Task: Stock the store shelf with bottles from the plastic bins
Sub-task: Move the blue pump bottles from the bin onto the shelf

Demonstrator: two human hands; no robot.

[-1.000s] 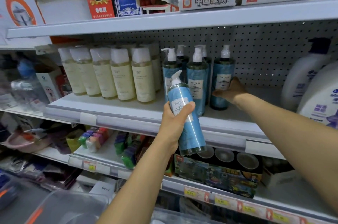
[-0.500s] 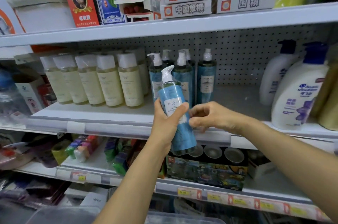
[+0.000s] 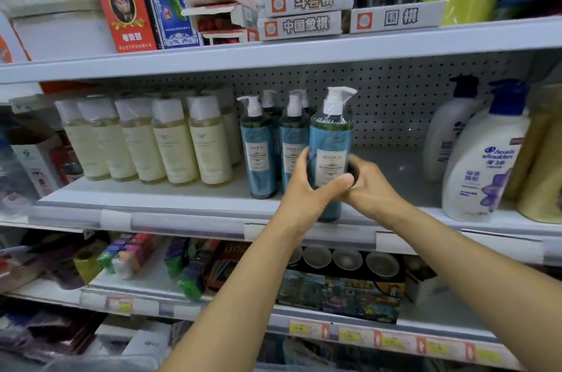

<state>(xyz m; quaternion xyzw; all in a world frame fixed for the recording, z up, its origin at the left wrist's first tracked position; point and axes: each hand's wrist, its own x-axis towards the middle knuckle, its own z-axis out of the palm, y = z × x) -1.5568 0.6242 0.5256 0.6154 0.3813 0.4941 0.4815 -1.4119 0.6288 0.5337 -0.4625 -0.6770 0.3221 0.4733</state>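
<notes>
Bottle work on the middle shelf! Both hands are on one tall blue plastic pump bottle with a white, film-wrapped pump head [image 3: 331,134], held upright at the front edge of the white metal shelf [image 3: 152,192]. The left hand [image 3: 310,189] wraps the lower body from the left, thumb lying across the label side. The right hand [image 3: 372,186] curls round the far right side, so each hand is grasping that same bottle. Two hands, I'd say, to steady a tall, narrow shape and steer it in squarely.

Its base sits level with the shelf lip, though I cannot tell whether it touches down. The label faces outward, matching the row of identical blue pump bottles [image 3: 258,153] just beside it on the left. That is likely why it is turned this way, front out for shoppers. To its right a stretch of shelf floor runs back to the perforated grey back panel [image 3: 395,98], the obvious slot.

Further left stands a row of pale yellow bottles with white caps [image 3: 176,146]. Well to the right is a big white shampoo bottle with a blue pump [image 3: 483,165]. Next call: ease it back flush with its neighbours without knocking them.
</notes>
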